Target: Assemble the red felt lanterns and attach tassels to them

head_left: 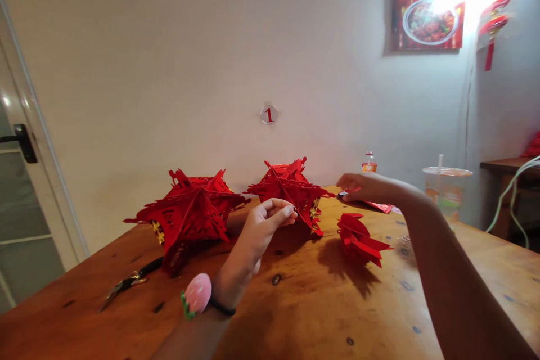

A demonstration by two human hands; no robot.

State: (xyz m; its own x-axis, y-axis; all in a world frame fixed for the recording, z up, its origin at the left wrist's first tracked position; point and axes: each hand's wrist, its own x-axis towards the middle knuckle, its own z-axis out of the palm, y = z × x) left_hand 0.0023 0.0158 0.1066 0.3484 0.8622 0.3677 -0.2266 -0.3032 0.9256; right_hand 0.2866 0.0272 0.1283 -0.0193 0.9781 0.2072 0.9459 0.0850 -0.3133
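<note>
My left hand [272, 222] is closed in a pinch in front of the right-hand red lantern [291, 185]; a tiny item at its fingertips is too small to name. A second, larger red lantern [196, 208] with gold trim stands to the left. My right hand [363, 187] reaches out over the far part of the table, its fingers bent down beside a small dark item and a flat red packet [379, 206]. What lies under those fingers is hidden. Between my arms sits a smaller folded red decoration [360, 239], touched by neither hand.
Pliers [130, 281] with dark handles lie at the left of the wooden table [316, 315]. A small bottle [369, 162] stands at the back, and a plastic cup with a straw [447, 191] stands beyond my right forearm. The wall rises behind the table.
</note>
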